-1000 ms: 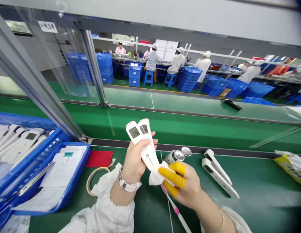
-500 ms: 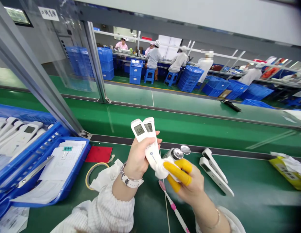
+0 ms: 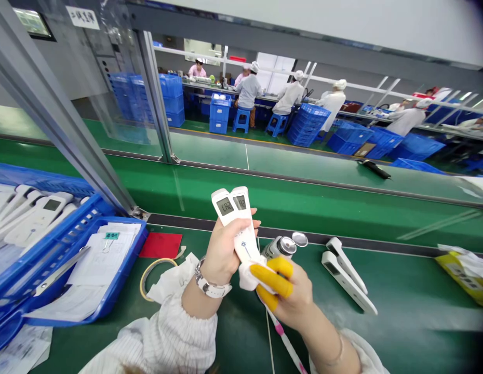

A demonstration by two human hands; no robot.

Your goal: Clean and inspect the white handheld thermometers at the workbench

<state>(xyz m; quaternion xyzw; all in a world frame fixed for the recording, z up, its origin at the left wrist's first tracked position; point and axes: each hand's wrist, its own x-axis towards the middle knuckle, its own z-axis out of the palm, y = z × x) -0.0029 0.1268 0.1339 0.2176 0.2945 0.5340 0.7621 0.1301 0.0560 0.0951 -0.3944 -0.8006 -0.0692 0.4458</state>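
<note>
Apparently thermometers (image 3: pixel 244 241) in left hand (image 3: pixel 222 252).

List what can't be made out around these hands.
Head view:
- Lower ends of the two white devices: hidden by white cloth and right hand.
- Toothbrush head: hidden by that hand.
- Its handle tip: cut off at the bottom edge.
- Writing on clipped papers: too small.
- Yellow packet's right end: cut off at the right edge.

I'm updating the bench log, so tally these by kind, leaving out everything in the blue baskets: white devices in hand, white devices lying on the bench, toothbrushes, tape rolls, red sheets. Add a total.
Held white devices: 2
White devices on the bench: 2
Toothbrush: 1
Tape roll: 1
Red sheet: 1
Total: 7
</note>
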